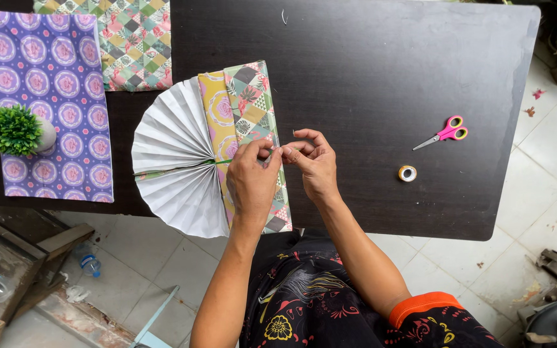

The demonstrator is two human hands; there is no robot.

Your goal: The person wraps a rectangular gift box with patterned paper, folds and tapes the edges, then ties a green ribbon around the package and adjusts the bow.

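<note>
Both hands, left hand (pixel 253 177) and right hand (pixel 314 164), pinching pleated paper fan (pixel 175 158) near table (pixel 369 77) front edge, scissors (pixel 445 133) well apart

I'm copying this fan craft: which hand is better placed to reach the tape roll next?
Probably the right hand: the tape roll lies on its side of the table, while the left hand rests on the folded paper fan.

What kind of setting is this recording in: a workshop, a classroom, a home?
Probably a home craft spot, perhaps a patio: a dark table on a tiled floor, with patterned paper sheets, a pleated paper fan and pink scissors.
</note>
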